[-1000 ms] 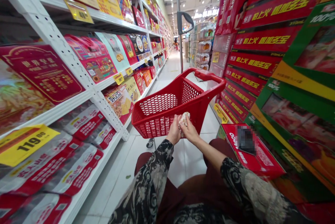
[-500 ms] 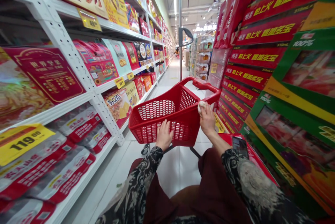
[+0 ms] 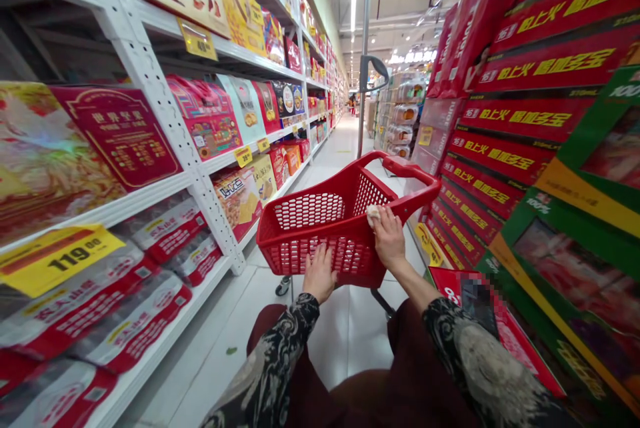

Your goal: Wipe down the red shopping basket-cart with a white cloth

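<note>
A red plastic shopping cart (image 3: 295, 240) with a perforated basket stands right in front of my knees. My left hand (image 3: 321, 275) lies against the basket's near side, its fingers stretched out over the holes. At the upper edge of that same side, my right hand (image 3: 391, 239) presses a small white cloth (image 3: 373, 215) onto the red plastic. Part of the cloth is hidden under my fingers. The cart's red handle (image 3: 413, 175) rises just beyond my right hand.
White shelving (image 3: 200, 215) with boxed foods and bottle packs runs along the left. Stacked red drink cartons (image 3: 500, 148) and green boxes (image 3: 565, 228) line the right. A grey metal pole (image 3: 365, 28) stands behind the cart. A phone-like dark object (image 3: 477, 301) lies near my right forearm.
My right hand has slid the cloth leftward along the basket's rim, away from the handle. My left hand stays on the side. The whole view has turned slightly left.
</note>
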Demonstrator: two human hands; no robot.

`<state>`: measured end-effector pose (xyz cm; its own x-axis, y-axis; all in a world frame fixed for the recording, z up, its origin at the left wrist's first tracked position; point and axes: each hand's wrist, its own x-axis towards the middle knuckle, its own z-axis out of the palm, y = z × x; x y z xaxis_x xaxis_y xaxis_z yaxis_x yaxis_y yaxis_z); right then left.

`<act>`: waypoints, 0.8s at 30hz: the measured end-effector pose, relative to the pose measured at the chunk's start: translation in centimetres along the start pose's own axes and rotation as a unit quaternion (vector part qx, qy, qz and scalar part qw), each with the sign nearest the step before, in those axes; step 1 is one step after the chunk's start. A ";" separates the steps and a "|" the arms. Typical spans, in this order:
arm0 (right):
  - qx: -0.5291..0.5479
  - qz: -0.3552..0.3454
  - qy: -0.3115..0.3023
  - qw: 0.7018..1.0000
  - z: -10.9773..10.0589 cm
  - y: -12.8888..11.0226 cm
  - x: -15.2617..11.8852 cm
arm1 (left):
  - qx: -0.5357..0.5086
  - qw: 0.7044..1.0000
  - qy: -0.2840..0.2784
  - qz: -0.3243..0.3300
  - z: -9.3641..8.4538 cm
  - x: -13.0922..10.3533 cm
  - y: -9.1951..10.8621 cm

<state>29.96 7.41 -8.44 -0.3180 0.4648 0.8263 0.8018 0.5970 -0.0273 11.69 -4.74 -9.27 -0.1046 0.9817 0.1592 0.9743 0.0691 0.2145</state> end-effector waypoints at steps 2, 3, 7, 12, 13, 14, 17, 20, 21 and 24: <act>-0.001 -0.018 -0.019 1.000 0.9 -0.7 -0.2 | 0.001 1.000 -0.006 0.002 -0.1 -0.1 -0.2; -0.002 -0.029 -0.034 0.999 1.4 -1.0 -0.9 | 0.002 1.000 -0.008 0.006 -0.1 -0.2 -0.3; -0.003 -0.082 -0.121 0.989 2.8 -2.1 -4.7 | 0.015 1.000 -0.008 0.025 -0.1 -0.5 -0.5; 0.003 -0.118 -0.132 0.984 2.1 -3.6 -3.7 | 0.034 0.998 0.018 0.045 -0.5 0.0 -0.8; 0.011 -0.116 -0.113 0.987 1.9 -4.0 -2.7 | 0.037 0.998 0.024 0.043 -0.6 0.1 -0.8; 0.018 -0.110 -0.086 0.990 1.8 -4.5 -1.5 | 0.042 0.998 0.028 0.040 -0.8 0.2 -0.9; 0.045 -0.109 -0.049 0.992 2.3 -5.8 1.2 | 0.056 0.997 0.034 0.035 -1.2 0.4 -1.1; 0.057 -0.138 -0.072 0.986 3.3 -6.8 1.7 | 0.058 0.998 0.025 0.026 -1.2 0.2 -1.6; 0.055 -0.148 -0.083 0.984 3.7 -7.0 1.3 | 0.056 0.998 0.021 0.021 -1.1 0.1 -1.8; 0.043 -0.177 -0.112 0.977 4.4 -7.1 -0.6 | 0.054 0.998 0.015 0.006 -0.7 -0.3 -2.6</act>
<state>22.26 5.79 -11.16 -0.6785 0.3452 0.6484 0.5788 0.7948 0.1824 9.07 -5.31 -9.24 -0.0964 0.9770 0.1899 0.9913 0.0770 0.1071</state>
